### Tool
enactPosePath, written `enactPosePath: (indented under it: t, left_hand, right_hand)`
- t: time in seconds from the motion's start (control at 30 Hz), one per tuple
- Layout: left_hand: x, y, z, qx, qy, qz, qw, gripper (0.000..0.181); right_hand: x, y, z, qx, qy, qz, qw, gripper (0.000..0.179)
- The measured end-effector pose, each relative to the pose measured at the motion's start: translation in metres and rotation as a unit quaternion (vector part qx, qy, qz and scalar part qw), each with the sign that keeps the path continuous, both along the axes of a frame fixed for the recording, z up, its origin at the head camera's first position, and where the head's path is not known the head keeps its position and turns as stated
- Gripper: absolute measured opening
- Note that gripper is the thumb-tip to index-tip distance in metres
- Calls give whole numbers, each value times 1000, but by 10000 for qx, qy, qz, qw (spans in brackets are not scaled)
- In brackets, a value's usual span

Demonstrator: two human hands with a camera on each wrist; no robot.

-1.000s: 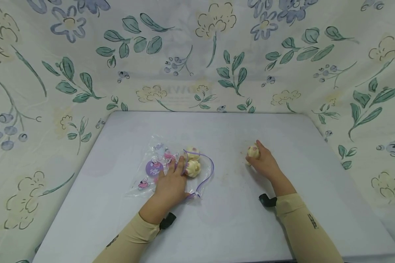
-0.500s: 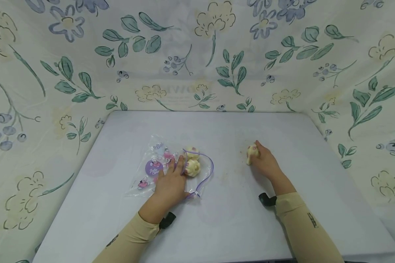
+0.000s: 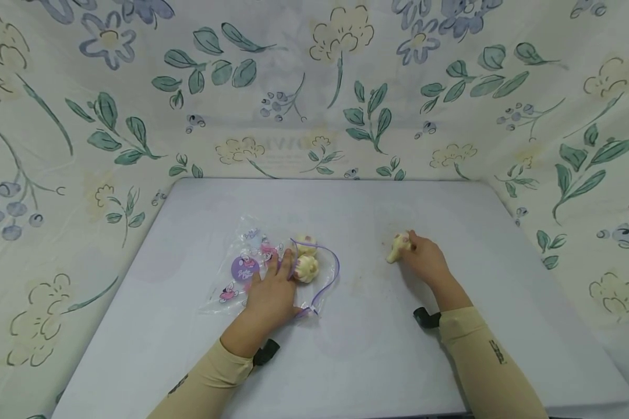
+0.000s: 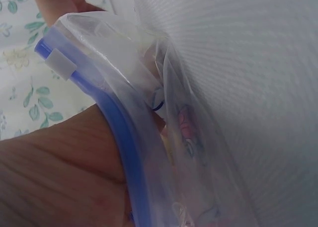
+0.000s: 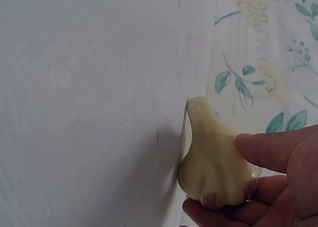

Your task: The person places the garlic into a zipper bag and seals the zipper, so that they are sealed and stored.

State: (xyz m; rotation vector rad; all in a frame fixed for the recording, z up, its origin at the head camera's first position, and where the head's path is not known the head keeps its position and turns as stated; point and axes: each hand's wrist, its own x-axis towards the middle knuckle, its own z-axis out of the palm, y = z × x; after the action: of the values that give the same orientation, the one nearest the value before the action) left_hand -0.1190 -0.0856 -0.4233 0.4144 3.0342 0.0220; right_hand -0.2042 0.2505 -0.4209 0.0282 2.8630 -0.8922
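Observation:
My right hand (image 3: 427, 259) pinches a garlic bulb (image 3: 400, 247) at the right of the table; in the right wrist view the pale bulb (image 5: 213, 162) has a long neck and purple patches at its base, thumb on one side and fingers below. At left, my left hand (image 3: 272, 297) lies spread on a clear zip bag (image 3: 230, 256) printed with pink figures and a purple disc. Two more garlic bulbs (image 3: 307, 269) sit beside its fingertips, within the curve of the purple zip strip (image 3: 337, 273). The left wrist view shows the blue zip and its white slider (image 4: 60, 64).
A white table (image 3: 346, 366) bears everything. Small brown crumbs (image 5: 157, 136) dot its surface near the held bulb. Floral cloth (image 3: 293, 75) hangs behind and at both sides. Black wrist camera mounts (image 3: 426, 318) stick out beside the wrists.
The bulb in my right hand has turned, its neck swinging out to point toward the lower left. My left hand, the bag and the other two bulbs have stayed in place.

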Motion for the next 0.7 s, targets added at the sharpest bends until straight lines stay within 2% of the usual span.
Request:
enactPosePath:
  t: [0.27, 0.7]
  left_hand:
    - [-1, 0, -2, -54, 31, -30, 10000, 81]
    - [-1, 1, -1, -33, -39, -2, 10000, 81]
  right_hand:
    - [4, 0, 2, 184, 242, 99, 9995, 65]
    - [6, 0, -1, 151, 405, 130, 9990, 65]
